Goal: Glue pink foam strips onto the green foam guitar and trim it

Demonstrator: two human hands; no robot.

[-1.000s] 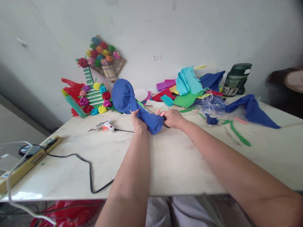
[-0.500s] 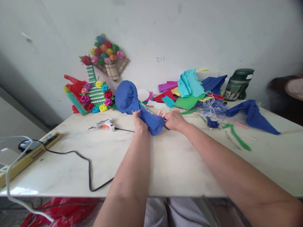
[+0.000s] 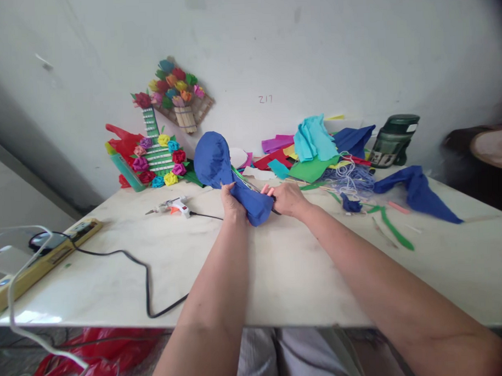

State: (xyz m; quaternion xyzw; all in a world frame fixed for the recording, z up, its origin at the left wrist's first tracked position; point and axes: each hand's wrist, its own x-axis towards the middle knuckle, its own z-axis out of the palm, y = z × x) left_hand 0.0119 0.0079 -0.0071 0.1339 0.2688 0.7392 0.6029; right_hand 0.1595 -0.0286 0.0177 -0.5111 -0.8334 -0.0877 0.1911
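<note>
Between the clamped fingers of the left hand (image 3: 232,204), I observe the blue wrapped piece (image 3: 250,203); beside its lower end, fingers of the right hand (image 3: 290,200) grip a dark tool (image 3: 275,209), possibly scissors.

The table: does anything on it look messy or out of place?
The right side looks untidy: string lies tangled beside heaped coloured sheets, and a green strip lies loose near a crumpled blue scrap.

The one view looks from the wearer's head, close over the surface (image 3: 299,279), forward and down along both forearms (image 3: 215,293) to the hands (image 3: 290,199) mid-frame, wide enough to take in the wall (image 3: 246,51) beyond and the lap (image 3: 277,357) below.
</note>
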